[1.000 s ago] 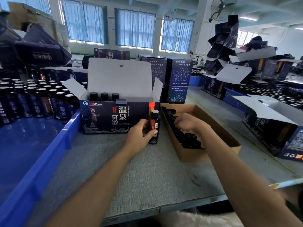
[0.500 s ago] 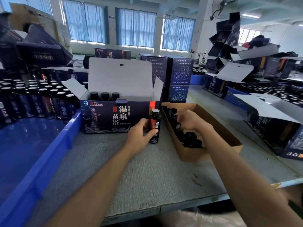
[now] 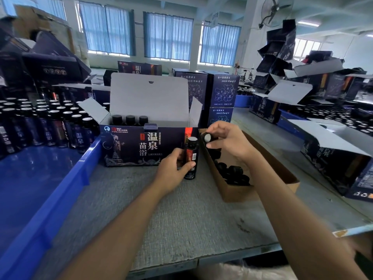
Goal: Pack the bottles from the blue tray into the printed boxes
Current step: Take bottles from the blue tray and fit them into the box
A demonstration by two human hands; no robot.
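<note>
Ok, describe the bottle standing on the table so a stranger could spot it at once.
Find the open printed box mid-table. At its front right corner one dark bottle stands upright, gripped by the left hand, beside the right hand pinching a black cap. Unlike bottles in the box or blue tray, it stands alone on the table.

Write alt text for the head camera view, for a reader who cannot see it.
A person's left hand grips a dark bottle upright on a grey table, while the right hand pinches a black cap over a brown cardboard tray of caps. Behind stands an open printed box showing three bottles, with a blue tray of more bottles at left.
</note>
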